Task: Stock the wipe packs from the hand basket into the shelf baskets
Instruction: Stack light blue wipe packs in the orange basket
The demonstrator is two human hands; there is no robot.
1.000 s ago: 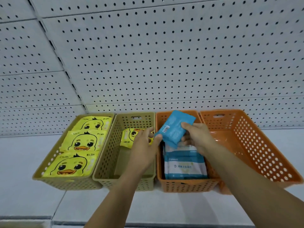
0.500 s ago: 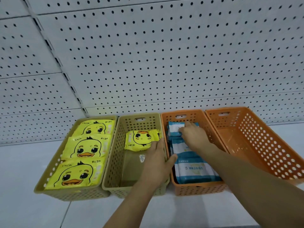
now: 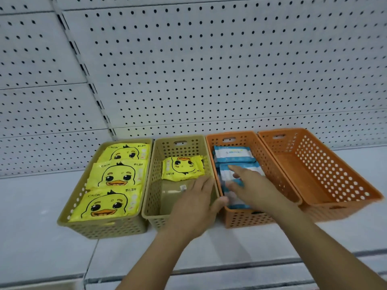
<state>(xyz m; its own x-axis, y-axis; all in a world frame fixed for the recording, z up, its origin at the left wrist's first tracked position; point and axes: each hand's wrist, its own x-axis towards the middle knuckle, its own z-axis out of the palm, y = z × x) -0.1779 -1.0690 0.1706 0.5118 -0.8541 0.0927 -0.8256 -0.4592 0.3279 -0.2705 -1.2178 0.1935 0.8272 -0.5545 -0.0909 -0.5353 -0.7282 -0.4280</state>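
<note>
Right hand (image 3: pixel 253 189) nearer, over glossy packs (image 3: pixel 232 154)

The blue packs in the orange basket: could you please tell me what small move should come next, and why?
Probably lift the right hand away for another pack: it holds nothing, fingers straight over the blue packs, which lie flat in the orange basket.

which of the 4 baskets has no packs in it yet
The far-right orange basket: its floor is bare. The other orange basket holds blue packs, the left olive basket is full of yellow duck packs, and the second olive basket has one.
</note>
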